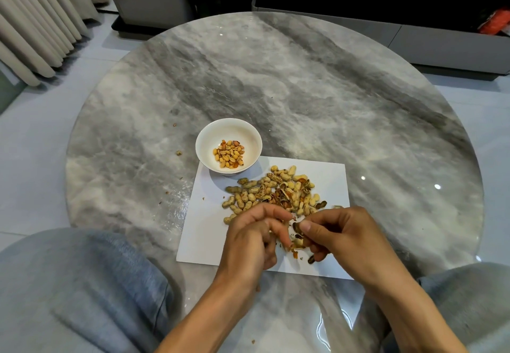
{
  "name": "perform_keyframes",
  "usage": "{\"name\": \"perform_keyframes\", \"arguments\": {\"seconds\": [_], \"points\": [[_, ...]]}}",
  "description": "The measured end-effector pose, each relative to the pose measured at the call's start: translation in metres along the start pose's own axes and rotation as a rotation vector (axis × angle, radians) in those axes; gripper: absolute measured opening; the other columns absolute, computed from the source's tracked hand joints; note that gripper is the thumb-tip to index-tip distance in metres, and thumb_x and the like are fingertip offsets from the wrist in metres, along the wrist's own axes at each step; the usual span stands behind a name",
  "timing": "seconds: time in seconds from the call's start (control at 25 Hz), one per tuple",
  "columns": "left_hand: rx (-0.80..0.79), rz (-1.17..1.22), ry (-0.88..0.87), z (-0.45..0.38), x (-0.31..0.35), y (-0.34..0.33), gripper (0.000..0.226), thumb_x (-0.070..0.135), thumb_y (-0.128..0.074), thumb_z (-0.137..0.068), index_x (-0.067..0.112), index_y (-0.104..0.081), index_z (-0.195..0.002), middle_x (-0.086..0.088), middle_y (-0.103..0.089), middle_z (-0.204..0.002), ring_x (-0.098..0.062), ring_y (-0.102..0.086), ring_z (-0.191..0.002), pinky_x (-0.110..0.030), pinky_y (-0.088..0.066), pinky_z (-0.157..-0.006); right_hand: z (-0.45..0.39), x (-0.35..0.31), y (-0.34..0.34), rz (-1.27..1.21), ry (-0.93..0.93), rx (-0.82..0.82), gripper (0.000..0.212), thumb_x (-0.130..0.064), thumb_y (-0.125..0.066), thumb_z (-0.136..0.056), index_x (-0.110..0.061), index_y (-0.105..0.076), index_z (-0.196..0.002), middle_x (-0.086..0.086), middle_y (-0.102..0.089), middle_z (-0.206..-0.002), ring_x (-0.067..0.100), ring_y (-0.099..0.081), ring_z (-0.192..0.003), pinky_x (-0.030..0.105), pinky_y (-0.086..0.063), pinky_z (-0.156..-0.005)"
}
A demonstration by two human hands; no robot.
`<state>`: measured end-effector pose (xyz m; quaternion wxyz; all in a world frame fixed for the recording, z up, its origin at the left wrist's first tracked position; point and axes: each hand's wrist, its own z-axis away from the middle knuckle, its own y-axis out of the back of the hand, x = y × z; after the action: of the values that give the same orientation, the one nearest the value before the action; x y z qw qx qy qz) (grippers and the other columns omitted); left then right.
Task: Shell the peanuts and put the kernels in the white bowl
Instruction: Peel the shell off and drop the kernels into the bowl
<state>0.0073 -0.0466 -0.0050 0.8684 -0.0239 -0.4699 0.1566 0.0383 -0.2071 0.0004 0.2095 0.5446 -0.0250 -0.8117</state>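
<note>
Low in the frame, the right hand pinches a cracked peanut shell; the left hand has its fingers curled at it. The white bowl sits up left of centre, so loosened kernels could drop among the scraps on the paper.

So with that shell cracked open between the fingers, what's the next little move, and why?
Probably pick the kernel out with the left hand and carry it to the white bowl. The right hand pinches a split peanut shell, fragments lie on the paper beneath, and the bowl already holds kernels.
</note>
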Motion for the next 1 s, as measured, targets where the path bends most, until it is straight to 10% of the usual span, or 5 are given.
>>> {"name": "perform_keyframes", "arguments": {"seconds": [0.16,0.36,0.72,1.0], "points": [[0.009,-0.141,-0.070,-0.001,-0.004,0.008,0.046,-0.016,-0.036,-0.076,0.011,-0.071,-0.067,-0.007,-0.065,-0.065,-0.006,-0.043,-0.040,-0.023,-0.030,-0.048,-0.002,0.001,0.001,-0.009,-0.009,-0.057,0.020,-0.012,-0.068,-0.092,-0.009,-0.078,-0.074,0.012,-0.070,-0.066,0.020,-0.063,-0.059,0.038,-0.059,-0.062],[-0.144,-0.431,-0.439,-0.005,-0.008,0.004,0.024,0.013,-0.072,-0.087,0.032,-0.079,-0.100,0.015,-0.076,-0.092,-0.003,-0.070,-0.090,-0.025,-0.056,-0.078,-0.004,-0.002,0.009,-0.062,0.076,-0.104,0.025,-0.012,-0.062,-0.094,-0.014,-0.079,-0.077,0.010,-0.069,-0.068,0.022,-0.062,-0.061,0.030,-0.055,-0.057],[-0.071,-0.395,-0.696,-0.018,-0.006,0.005,0.021,0.003,-0.080,-0.079,0.018,-0.080,-0.094,0.014,-0.074,-0.082,0.003,-0.066,-0.070,-0.013,-0.050,-0.068,-0.004,0.001,0.000,0.140,0.309,-0.029,0.037,-0.038,-0.052,-0.098,-0.010,-0.064,-0.077,0.007,-0.053,-0.062,0.026,-0.049,-0.059,0.046,-0.043,-0.057],[-0.035,-0.364,-0.721,-0.015,0.001,0.004,0.017,0.006,-0.079,-0.080,0.021,-0.079,-0.089,0.021,-0.068,-0.071,0.004,-0.056,-0.055,-0.012,-0.045,-0.060,-0.003,0.000,-0.018,-0.035,0.265,0.055,0.036,-0.031,-0.049,-0.104,-0.012,-0.057,-0.074,-0.005,-0.046,-0.058,0.012,-0.042,-0.056,0.032,-0.036,-0.055]]}}
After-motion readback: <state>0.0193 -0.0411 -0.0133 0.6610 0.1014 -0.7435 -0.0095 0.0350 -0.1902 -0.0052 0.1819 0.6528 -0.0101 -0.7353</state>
